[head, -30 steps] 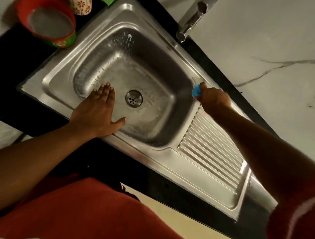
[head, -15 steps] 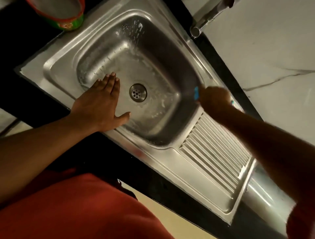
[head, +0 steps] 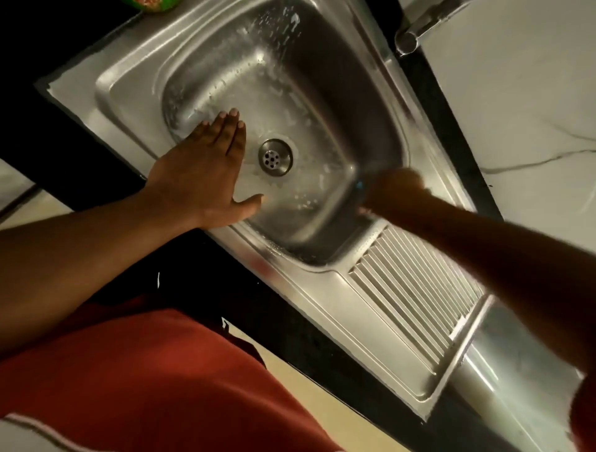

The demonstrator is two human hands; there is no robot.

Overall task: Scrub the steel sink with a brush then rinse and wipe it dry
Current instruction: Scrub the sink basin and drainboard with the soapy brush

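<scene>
The left hand (head: 200,174) lies flat, palm down, over the near rim of the steel sink (head: 129,93). Its fingers are straight and close together, reaching over the basin floor just left of the drain (head: 275,157); the thumb is spread wide to the right. It holds nothing.

The right hand (head: 395,190) is at the right wall of the basin, next to the ribbed drainboard (head: 416,293). The hand is blurred and in shadow, so finger positions cannot be read clearly. The fingers appear curled round a small object, of which only a speck of blue (head: 359,185) shows at the hand's left edge. Whether this is the brush cannot be confirmed, nor whether it touches the steel.

The basin shows wet streaks and droplets on its floor and far wall. The faucet (head: 419,22) is cut off by the top edge; only its spout end is visible above the sink's back corner. A green and red object (head: 154,4) at the top edge is almost wholly out of frame. A red garment (head: 145,380) fills the lower left.
</scene>
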